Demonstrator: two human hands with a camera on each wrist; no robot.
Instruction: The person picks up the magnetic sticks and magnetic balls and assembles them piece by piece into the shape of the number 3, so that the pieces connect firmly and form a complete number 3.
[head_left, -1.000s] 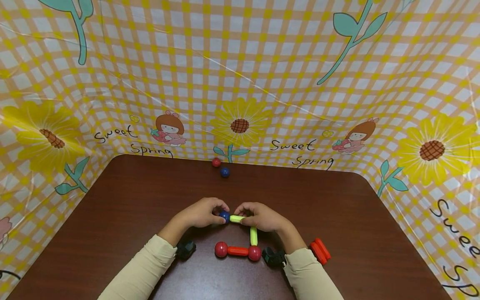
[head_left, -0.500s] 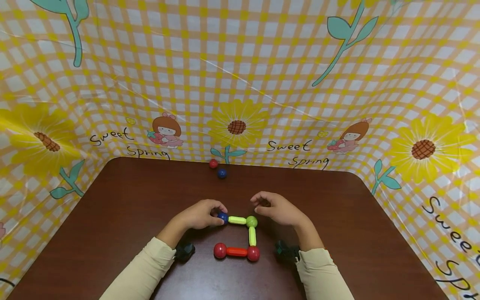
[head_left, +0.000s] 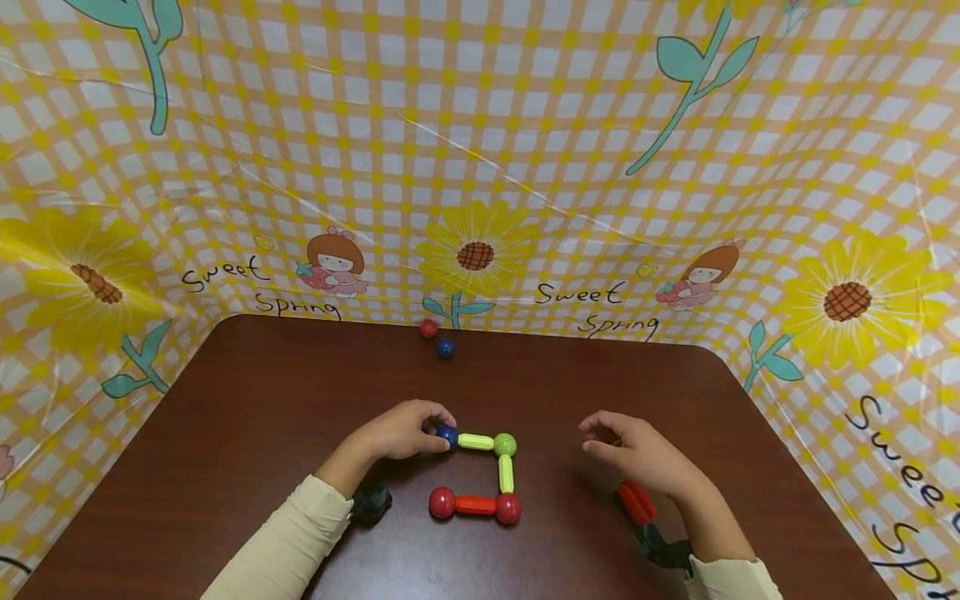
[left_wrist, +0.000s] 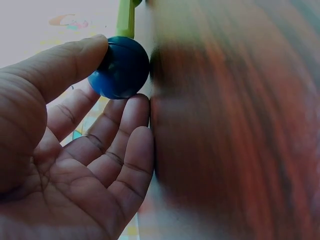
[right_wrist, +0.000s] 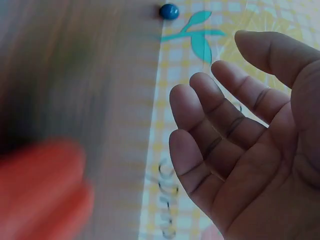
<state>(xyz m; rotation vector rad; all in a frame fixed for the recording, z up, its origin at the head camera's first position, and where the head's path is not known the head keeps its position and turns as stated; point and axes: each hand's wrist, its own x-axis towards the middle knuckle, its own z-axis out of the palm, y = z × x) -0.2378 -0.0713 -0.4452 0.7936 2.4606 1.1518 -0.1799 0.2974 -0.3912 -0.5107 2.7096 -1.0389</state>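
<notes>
My left hand [head_left: 405, 431] pinches a blue ball [left_wrist: 121, 69] between thumb and fingers, low at the table. From that ball a yellow-green rod [head_left: 476, 442] runs right to a green ball [head_left: 505, 445]. A second yellow-green rod [head_left: 506, 474] comes down from there to a red ball [head_left: 508, 508]. A red rod [head_left: 476, 505] links it to another red ball [head_left: 442, 502] on the left. My right hand [head_left: 645, 450] is off to the right with loosely bent fingers and an empty palm, near red rods [head_left: 637, 502] lying side by side.
At the back edge of the brown table [head_left: 315, 367] lie a loose red ball [head_left: 428, 328] and a loose blue ball [head_left: 446, 348]. A checked yellow cloth [head_left: 480, 150] with flowers rises behind and along both sides.
My right hand has let go of the chain's green corner and moved right, over beside the red rods. The left hand keeps its pinch on the blue ball.
</notes>
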